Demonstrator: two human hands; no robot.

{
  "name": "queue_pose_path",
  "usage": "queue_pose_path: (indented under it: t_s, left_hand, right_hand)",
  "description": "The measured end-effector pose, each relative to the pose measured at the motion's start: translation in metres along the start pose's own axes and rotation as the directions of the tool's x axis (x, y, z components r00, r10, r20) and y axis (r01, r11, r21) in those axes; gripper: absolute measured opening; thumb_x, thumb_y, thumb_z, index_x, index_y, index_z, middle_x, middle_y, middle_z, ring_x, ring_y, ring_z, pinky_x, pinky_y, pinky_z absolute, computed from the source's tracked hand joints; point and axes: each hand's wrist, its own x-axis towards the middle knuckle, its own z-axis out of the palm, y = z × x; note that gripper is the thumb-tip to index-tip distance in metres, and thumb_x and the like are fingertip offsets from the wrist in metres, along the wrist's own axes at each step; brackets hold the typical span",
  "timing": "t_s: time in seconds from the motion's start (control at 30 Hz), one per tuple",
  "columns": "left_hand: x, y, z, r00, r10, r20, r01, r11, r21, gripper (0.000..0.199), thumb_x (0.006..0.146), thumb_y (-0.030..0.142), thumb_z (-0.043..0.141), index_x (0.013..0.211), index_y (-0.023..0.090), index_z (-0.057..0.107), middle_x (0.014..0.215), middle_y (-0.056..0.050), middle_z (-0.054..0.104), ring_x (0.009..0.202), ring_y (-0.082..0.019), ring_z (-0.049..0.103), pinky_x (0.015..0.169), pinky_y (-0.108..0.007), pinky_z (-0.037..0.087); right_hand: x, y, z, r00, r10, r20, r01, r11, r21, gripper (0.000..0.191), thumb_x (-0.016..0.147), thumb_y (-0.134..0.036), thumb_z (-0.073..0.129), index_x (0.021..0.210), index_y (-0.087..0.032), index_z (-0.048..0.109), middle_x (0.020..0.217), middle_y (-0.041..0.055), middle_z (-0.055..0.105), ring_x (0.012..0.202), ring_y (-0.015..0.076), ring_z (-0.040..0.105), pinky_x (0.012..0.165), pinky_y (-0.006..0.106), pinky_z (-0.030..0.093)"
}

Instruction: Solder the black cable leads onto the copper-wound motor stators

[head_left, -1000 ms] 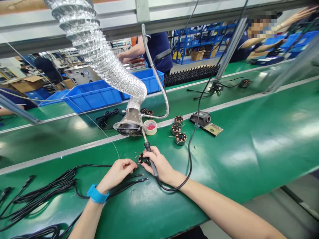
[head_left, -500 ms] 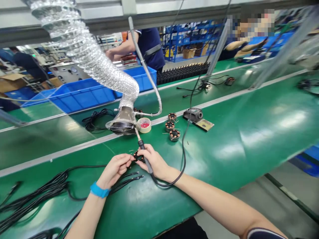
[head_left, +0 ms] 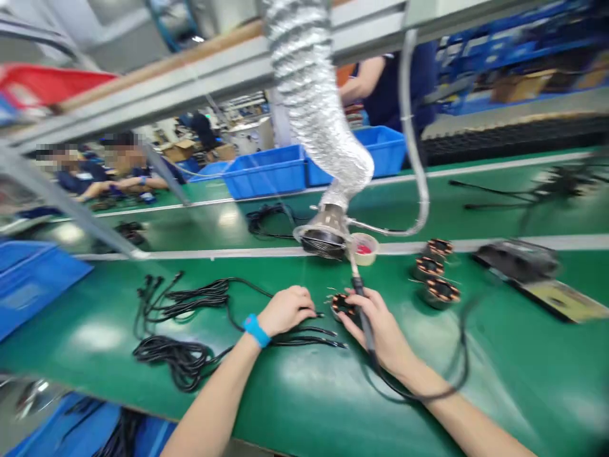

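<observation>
My right hand (head_left: 383, 333) is closed around the dark handle of a soldering iron (head_left: 366, 330), its metal tip pointing up and away. The same hand also holds a small motor stator (head_left: 341, 306) with copper windings, between thumb and fingers. To the left, my left hand (head_left: 288, 310), with a blue wristband, is pinched on the end of a black cable (head_left: 320, 315), a short gap from the stator. Two more stripped cable ends (head_left: 333, 343) lie just below that hand. Behind the iron's tip hangs a fume hood (head_left: 324, 236) on a silver duct (head_left: 316, 101).
A tape roll (head_left: 364, 259) stands by the hood. Several stators (head_left: 441, 293) and a blurred soldering iron stand (head_left: 521, 260) sit to the right. Bundled black cables (head_left: 174, 355) lie left. Blue bins (head_left: 266, 172) and a person (head_left: 399, 89) are across the bench.
The view has swung left, so the bench has shifted rightward in frame. My left hand has moved away from the stator toward the cable ends. My right hand keeps the iron and stator.
</observation>
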Motion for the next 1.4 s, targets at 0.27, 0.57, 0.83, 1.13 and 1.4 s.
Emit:
queue_pose_path:
  t_s: [0.27,0.57,0.83,1.13,1.4]
  left_hand:
    - [-0.003,-0.007,-0.021,0.964,-0.258,-0.068,0.150,0.734,-0.662,0.040,0.076,0.052,0.072,0.084,0.013,0.073,0.074,-0.007,0.069,0.071,-0.018,0.062,0.072,-0.031,0.048]
    - [-0.005,0.004,-0.018,0.958,-0.287,-0.008,0.140,0.491,-0.860,0.040,0.059,0.043,0.086,0.078,0.010,0.071,0.072,-0.005,0.067,0.068,-0.016,0.060,0.076,-0.034,0.049]
    - [-0.011,0.013,-0.019,0.930,-0.353,-0.098,0.146,0.602,-0.785,0.023,0.071,0.034,0.078,0.075,0.013,0.070,0.071,-0.004,0.069,0.067,-0.015,0.060,0.067,-0.026,0.048]
    - [-0.012,0.016,-0.017,0.940,-0.333,-0.072,0.103,0.480,-0.871,0.024,0.071,0.026,0.081,0.081,0.014,0.063,0.072,0.001,0.064,0.065,-0.011,0.060,0.064,-0.022,0.045]
    - [-0.012,0.016,-0.014,0.944,-0.321,-0.080,0.100,0.507,-0.856,0.024,0.073,0.026,0.079,0.079,0.015,0.058,0.073,0.002,0.062,0.067,-0.010,0.059,0.067,-0.022,0.046]
  right_hand:
    - [0.014,0.005,0.009,0.990,-0.084,-0.111,0.085,0.996,0.002,0.032,0.091,-0.050,0.055,0.110,-0.024,0.057,0.109,0.0111,0.057,0.095,0.0254,0.068,0.086,0.042,0.060]
    - [0.032,-0.029,0.017,0.987,-0.068,-0.143,0.069,0.998,-0.001,0.036,0.087,-0.046,0.062,0.114,-0.024,0.057,0.115,0.0124,0.061,0.102,0.0305,0.064,0.090,0.051,0.053]
    - [0.044,-0.068,0.020,0.981,0.086,-0.171,-0.041,0.967,0.250,0.015,0.090,-0.018,0.060,0.104,-0.024,0.057,0.111,0.0076,0.054,0.099,0.0196,0.063,0.087,0.039,0.056]
    - [0.041,-0.073,0.030,0.966,0.153,-0.208,-0.071,0.932,0.357,0.018,0.090,-0.015,0.058,0.104,-0.025,0.053,0.108,0.0062,0.052,0.099,0.0185,0.063,0.084,0.035,0.056]
    - [0.037,-0.076,0.034,0.970,0.151,-0.190,-0.066,0.918,0.392,0.025,0.084,-0.012,0.061,0.103,-0.025,0.051,0.107,0.0057,0.052,0.092,0.0170,0.062,0.086,0.036,0.055]
